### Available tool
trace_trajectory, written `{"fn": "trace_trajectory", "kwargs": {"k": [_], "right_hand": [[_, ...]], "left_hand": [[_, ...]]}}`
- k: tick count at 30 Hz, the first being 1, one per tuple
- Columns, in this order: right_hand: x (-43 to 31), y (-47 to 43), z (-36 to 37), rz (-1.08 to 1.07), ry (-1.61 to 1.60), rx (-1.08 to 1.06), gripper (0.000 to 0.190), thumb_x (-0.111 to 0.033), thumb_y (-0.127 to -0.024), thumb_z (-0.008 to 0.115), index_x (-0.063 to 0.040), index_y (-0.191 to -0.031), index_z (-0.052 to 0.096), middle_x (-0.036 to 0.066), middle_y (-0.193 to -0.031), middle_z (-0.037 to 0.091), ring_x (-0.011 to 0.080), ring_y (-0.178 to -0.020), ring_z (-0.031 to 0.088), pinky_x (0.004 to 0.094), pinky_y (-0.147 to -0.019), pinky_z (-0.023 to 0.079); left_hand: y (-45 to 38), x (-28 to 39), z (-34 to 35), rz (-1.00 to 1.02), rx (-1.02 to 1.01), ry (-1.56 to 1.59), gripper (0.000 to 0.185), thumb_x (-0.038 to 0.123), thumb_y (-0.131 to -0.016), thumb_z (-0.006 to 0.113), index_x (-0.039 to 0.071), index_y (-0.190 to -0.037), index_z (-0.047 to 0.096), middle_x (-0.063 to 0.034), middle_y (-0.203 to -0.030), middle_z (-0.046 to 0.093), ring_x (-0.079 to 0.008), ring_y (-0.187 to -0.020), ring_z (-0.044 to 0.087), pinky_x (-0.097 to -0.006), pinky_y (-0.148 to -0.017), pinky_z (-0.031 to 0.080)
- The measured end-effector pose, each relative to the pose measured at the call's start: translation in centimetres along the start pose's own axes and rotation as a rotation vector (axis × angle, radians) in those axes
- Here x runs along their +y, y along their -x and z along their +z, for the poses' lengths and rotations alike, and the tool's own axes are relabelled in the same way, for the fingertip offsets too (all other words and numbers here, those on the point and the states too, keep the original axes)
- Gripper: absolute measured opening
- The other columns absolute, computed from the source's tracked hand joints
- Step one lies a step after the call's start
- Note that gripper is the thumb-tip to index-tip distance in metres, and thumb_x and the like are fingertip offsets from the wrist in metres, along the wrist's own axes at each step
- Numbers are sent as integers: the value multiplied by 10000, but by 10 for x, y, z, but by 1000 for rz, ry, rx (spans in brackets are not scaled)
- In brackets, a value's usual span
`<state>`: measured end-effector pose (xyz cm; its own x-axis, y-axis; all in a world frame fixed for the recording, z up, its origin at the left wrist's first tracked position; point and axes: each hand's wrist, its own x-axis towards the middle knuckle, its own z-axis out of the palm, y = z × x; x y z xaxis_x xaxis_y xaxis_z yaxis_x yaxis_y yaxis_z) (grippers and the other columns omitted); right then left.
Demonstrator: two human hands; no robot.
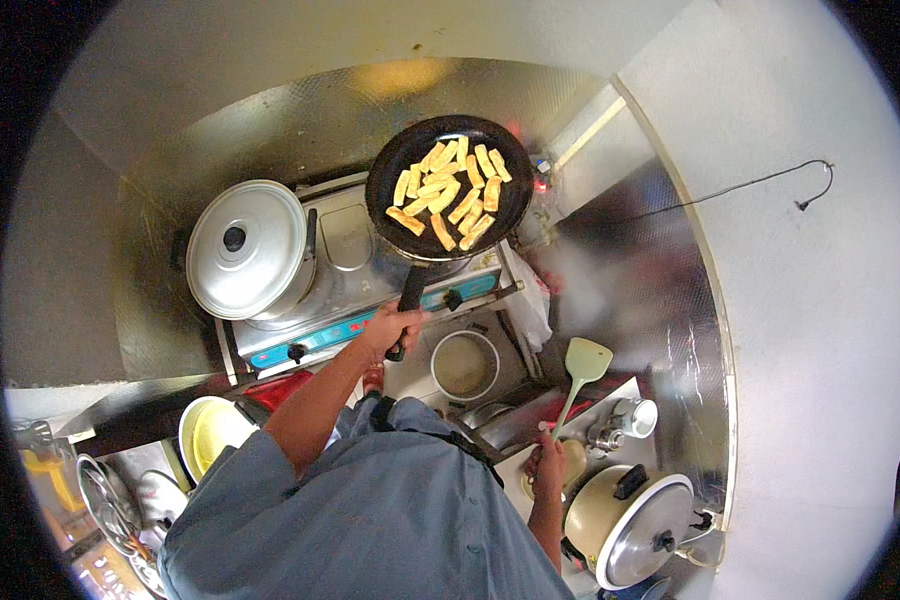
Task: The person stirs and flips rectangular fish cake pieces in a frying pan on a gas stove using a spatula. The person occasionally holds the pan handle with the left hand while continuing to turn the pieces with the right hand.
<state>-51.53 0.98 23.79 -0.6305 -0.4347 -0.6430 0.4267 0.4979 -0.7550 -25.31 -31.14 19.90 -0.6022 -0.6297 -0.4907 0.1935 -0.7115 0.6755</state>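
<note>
My left hand (395, 328) is closed around the black handle of a dark frying pan (450, 127), which is held over the right side of a two-burner gas stove (349, 225). Browned strips of food (444, 196), perhaps tofu, lie spread over the pan's bottom. At the lower right, apart from the pan, my right hand (549, 469) grips the lower end of a pale green spatula (588, 360), its blade pointing away from me. The spatula touches no food.
A lidded metal pot (247, 251) stands on the stove's left side. A round container (465, 365) sits below the stove. To my right are a large lidded pot (630, 525) and a metal canister (636, 417); to my left, a yellow colander (214, 435). A cord (750, 182) hangs along the right wall.
</note>
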Motion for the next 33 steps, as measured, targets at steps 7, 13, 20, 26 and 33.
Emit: {"fn": "trace_trajectory", "kwargs": {"k": [7,13,20,26,33], "right_hand": [[4,-3,-2,33,-22,-17,351,-414,-968,620,-105,-825,537,-23,-548,415,100,-390,376,288,-355,299],[5,-6,2,24,1,-13,357,-432,-964,611,-113,-823,533,-34,-531,380,103,-378,344,287,-352,259],[7,-7,9,2,-17,-11,328,-388,-982,591,-112,-817,525,-42,-540,386,94,-378,343,280,-352,270],[8,-1,4,26,-31,-19,349,-400,-967,620,-75,-849,575,-3,-572,469,102,-392,406,279,-355,320],[2,-6,-2,0,-110,-36,317,-369,-969,625,-93,-827,564,-26,-559,449,94,-381,363,277,-353,273]], "left_hand": [[-5,19,14,-62,-55,102,285,177,-911,671,131,-698,487,23,-541,452,-116,-404,426,-307,-401,328],[1,28,18,-136,-114,166,286,179,-929,646,137,-696,486,38,-552,461,-93,-406,417,-289,-412,328],[1,28,19,-213,-176,220,300,176,-936,639,143,-685,478,38,-550,455,-92,-412,404,-285,-426,335],[30,20,28,-87,-76,-116,275,188,-897,667,113,-685,510,-1,-552,491,-117,-427,462,-298,-441,389],[6,13,31,-28,97,-199,246,206,-893,645,88,-709,533,-14,-552,507,-126,-437,477,-309,-395,371]]}}
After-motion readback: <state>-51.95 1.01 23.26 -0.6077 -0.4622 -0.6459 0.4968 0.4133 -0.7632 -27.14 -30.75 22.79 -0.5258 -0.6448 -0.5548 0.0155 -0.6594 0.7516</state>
